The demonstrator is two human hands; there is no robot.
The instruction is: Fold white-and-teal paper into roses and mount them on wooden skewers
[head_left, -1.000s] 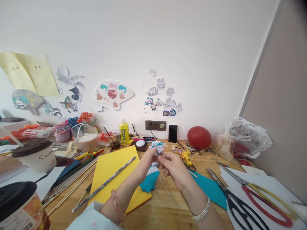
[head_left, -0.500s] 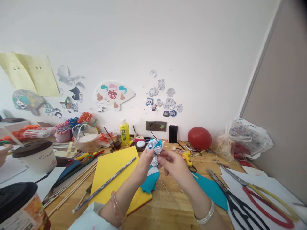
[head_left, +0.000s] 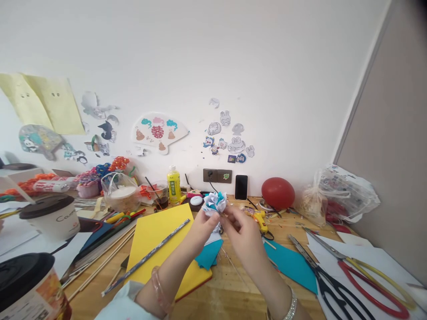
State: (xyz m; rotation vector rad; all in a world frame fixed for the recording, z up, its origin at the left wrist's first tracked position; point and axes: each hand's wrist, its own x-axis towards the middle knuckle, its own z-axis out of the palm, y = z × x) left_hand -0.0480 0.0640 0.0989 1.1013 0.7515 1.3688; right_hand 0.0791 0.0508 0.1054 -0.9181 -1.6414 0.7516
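Flower (head_left: 214, 203) pinched at its base
Left hand (head_left: 201, 228) and right hand (head_left: 243, 229) grip it, both nearly closed; yellow card (head_left: 156, 229) at its eight o'clock, phone (head_left: 241, 187) at two.

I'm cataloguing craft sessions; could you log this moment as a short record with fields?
Left hand: holds a ruffled blue-and-white paper flower
Right hand: touches the flower's lower right side
Left side: thin grey patterned rod across rectangular yellow sheet
Right side: black-handled metal scissors; red-and-yellow-handled metal scissors
By the wall: upright black rectangular phone, round red balloon
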